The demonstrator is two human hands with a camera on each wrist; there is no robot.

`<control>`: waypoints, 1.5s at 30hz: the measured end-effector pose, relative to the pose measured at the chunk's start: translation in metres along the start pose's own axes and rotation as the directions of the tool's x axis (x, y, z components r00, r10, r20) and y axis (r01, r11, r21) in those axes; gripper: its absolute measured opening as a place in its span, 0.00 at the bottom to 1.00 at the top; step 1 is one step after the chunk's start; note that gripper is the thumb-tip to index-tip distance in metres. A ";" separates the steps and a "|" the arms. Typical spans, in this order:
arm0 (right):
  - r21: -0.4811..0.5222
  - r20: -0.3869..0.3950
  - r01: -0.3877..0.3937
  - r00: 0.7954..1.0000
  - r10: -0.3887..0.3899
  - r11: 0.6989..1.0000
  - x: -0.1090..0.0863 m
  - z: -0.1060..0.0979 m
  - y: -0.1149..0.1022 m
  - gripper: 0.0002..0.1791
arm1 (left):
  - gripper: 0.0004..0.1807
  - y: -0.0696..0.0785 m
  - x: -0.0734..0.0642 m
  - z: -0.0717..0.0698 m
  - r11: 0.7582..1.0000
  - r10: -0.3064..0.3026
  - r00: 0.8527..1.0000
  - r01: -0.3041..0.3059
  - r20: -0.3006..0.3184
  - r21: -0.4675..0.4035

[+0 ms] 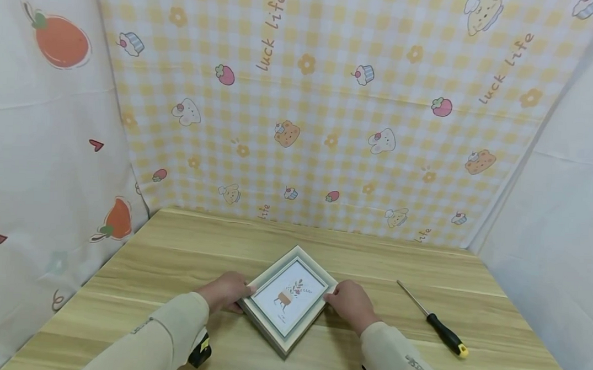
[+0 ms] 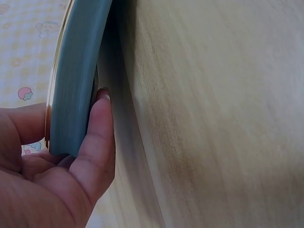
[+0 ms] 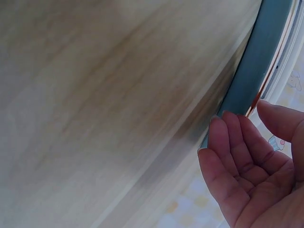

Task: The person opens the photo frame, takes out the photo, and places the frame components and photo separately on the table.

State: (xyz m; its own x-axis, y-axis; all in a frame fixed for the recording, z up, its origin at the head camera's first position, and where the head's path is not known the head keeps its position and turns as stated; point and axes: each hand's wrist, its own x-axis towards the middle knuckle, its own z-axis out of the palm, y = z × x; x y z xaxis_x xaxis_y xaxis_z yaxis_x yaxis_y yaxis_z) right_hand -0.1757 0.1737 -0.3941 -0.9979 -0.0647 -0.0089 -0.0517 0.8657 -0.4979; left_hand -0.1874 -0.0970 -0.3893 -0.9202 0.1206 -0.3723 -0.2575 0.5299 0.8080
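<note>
A picture frame (image 1: pixel 285 299) with a pale rim and a plant-pot drawing inside lies face up, turned so that one corner points at me. My left hand (image 1: pixel 228 291) grips its left corner, thumb on the front. In the left wrist view the fingers (image 2: pixel 97 142) reach under the blue-grey side (image 2: pixel 78 71) of the frame. On the right corner, my right hand (image 1: pixel 353 303) pinches the frame, thumb on the front face. The right wrist view has its bent fingertips against the frame's side (image 3: pixel 254 66).
A screwdriver (image 1: pixel 444 329) with a black and yellow handle lies to the right of the right hand, its shaft pointing away. The wood-grain table (image 1: pixel 199 241) ends at a yellow checked cloth (image 1: pixel 327 164) behind, with white cloths on both sides.
</note>
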 end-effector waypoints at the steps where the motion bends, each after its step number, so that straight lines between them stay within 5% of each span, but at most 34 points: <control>1: -0.010 -0.001 0.004 1.000 -0.004 1.000 0.000 0.000 0.000 0.22 | 0.10 0.000 0.000 0.000 1.000 -0.003 1.000 0.003 0.001 -0.002; 19: -0.040 -0.009 0.020 1.000 -0.021 0.999 0.003 0.004 0.000 0.23 | 0.10 0.000 -0.001 0.003 0.996 -0.013 1.000 0.015 -0.023 0.091; 27: -0.075 -0.007 0.035 0.999 -0.036 0.997 0.004 0.003 -0.002 0.21 | 0.11 -0.001 -0.002 0.002 0.988 0.029 0.999 -0.023 -0.034 0.155; 35: -0.060 -0.005 0.022 1.000 -0.023 0.998 0.003 0.003 -0.004 0.22 | 0.14 -0.006 -0.002 0.002 0.916 0.187 0.980 -0.149 -0.067 0.373; 45: -0.049 0.003 0.020 1.000 -0.019 0.999 0.002 0.005 -0.001 0.24 | 0.15 -0.001 -0.007 0.005 0.885 0.224 0.971 -0.170 -0.078 0.433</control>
State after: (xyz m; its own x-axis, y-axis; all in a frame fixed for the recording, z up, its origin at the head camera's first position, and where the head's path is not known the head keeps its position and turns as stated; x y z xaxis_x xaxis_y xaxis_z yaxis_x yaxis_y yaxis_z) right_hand -0.1778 0.1702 -0.3975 -0.9966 -0.0828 -0.0014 -0.0731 0.8878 -0.4545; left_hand -0.1791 -0.0941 -0.3897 -0.9746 0.1709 -0.1449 0.0562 0.8124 0.5804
